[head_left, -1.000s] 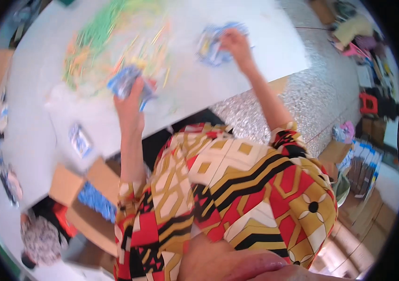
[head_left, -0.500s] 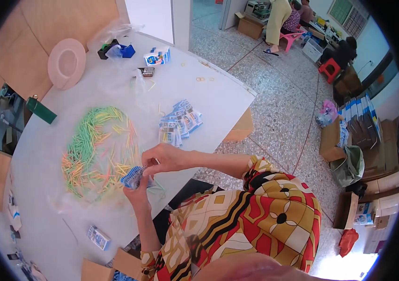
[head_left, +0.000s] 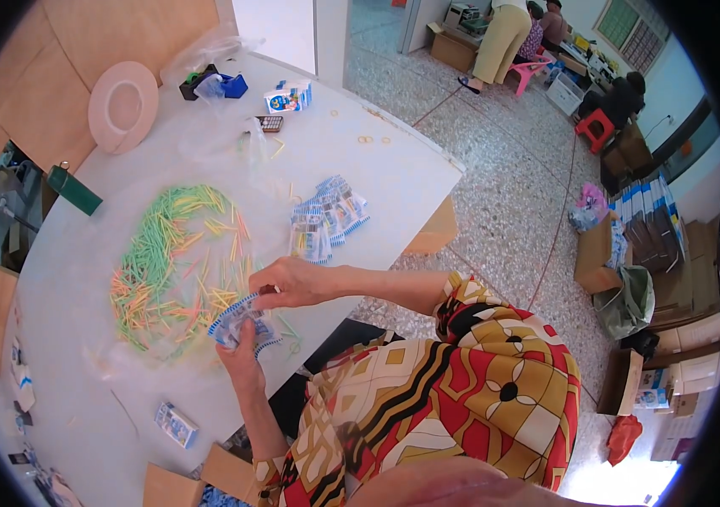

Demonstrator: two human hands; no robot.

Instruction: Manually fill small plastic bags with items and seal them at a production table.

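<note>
In front of me, my left hand (head_left: pixel 243 359) is closed on a small bunch of printed packets (head_left: pixel 236 325) with blue-striped edges, its thumb pressed across them. Bent over their upper edge, my right hand (head_left: pixel 291 283) has thumb and fingers pinched together at the packets. Left of my hands lies a large heap of thin green, yellow and orange plastic sticks (head_left: pixel 153 262), looser toward my hands. Beyond my right hand, a fanned pile of similar packets (head_left: pixel 328 218) rests on the white table (head_left: pixel 394 182).
A small printed box (head_left: pixel 177 425) and open cardboard boxes (head_left: pixel 172 487) are near my left side. Toward the back are a pink hat (head_left: pixel 123 107), green case (head_left: pixel 75 189), tape dispenser (head_left: pixel 223 85) and phone (head_left: pixel 270 124). Several people sit or stand across the room.
The packets in my left hand have spread into a wider fan. My right hand has shifted slightly left along their edge. Across the room, the standing person has moved a little left.
</note>
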